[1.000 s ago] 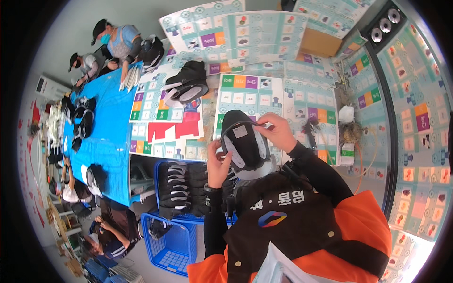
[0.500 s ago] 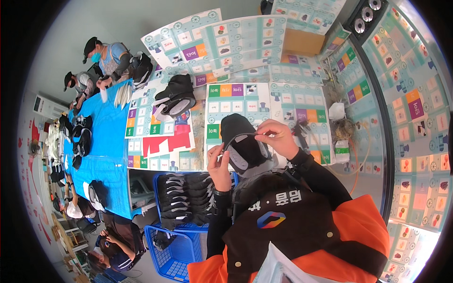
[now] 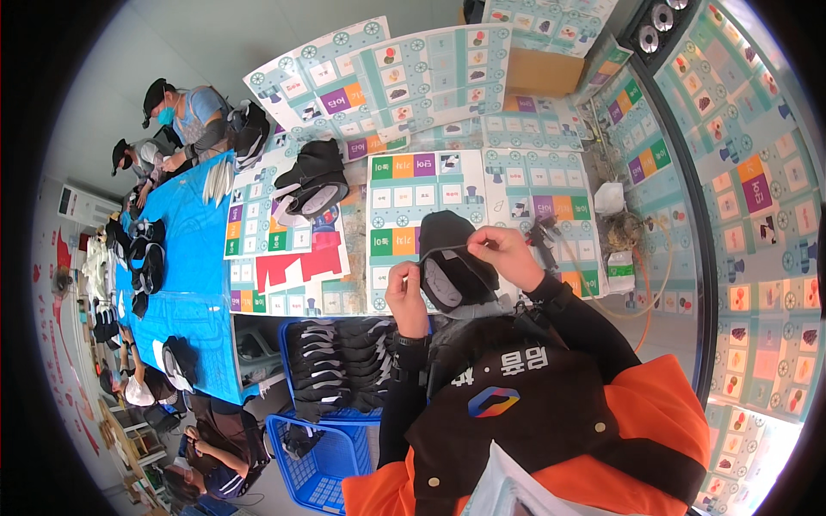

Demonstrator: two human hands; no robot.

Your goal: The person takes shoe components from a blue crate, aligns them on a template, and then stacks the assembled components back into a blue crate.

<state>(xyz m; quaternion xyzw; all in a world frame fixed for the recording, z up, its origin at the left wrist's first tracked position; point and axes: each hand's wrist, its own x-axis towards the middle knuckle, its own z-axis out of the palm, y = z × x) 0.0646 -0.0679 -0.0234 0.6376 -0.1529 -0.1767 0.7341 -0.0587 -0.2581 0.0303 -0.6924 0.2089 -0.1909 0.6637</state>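
Between my hands, above the near part of the table, is a black shoe upper [image 3: 445, 230] with a grey lining showing in its opening. My left hand [image 3: 406, 298] pinches the opening's left edge between thumb and fingers. On the other side, my right hand [image 3: 511, 260] pinches the rim near its top right. The rounded black end of the upper points away from me, and its lower end lies close to my apron. A pile of similar black shoe uppers [image 3: 311, 176] rests on the table to the left of my hands.
Printed boards [image 3: 430, 202] cover the table, and more stand upright behind it. A dark tool [image 3: 543, 241] lies right of my hands. Below the table edge are a blue crate [image 3: 289, 344] of stacked black pieces and another blue crate [image 3: 314, 477]. Co-workers [image 3: 202, 120] stand along a blue-covered table [image 3: 189, 258].
My left hand has risen slightly and closed on the rim's left edge. The rim, arched before, now looks straighter between my hands. A co-worker's hands at the far left have moved.
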